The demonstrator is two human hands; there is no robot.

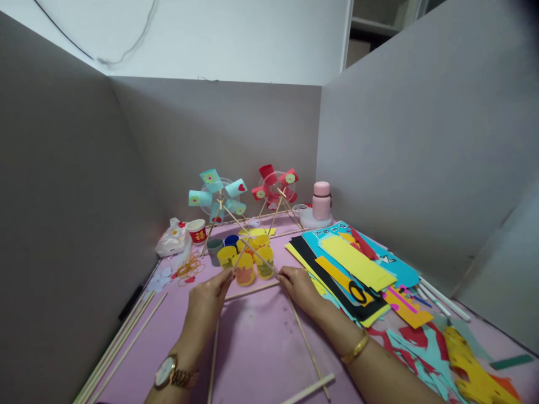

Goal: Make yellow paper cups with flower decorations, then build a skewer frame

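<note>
Between my hands stands a frame of thin wooden sticks (252, 290), two long ones crossing near the top and one running across below. My left hand (210, 294) pinches the left stick, a watch on that wrist. On the other side, the fingers of my right hand (300, 287) close on the right stick (305, 341) near the end of the crosspiece. Just behind the frame are several yellow paper rings (244, 272) with stickers, beside a grey ring (215, 251) and a dark blue ring (231, 240). Another stick (309, 390) crosses the frame's lower right leg.
At the back stand a light blue wheel model (217, 196) and a red wheel model (275, 188). Coloured paper sheets (357, 261) with scissors (357, 292) lie right, near paper scraps (421, 359) and a yellow glue gun (467, 365). Loose sticks (122, 342) and rubber bands (189, 269) lie left.
</note>
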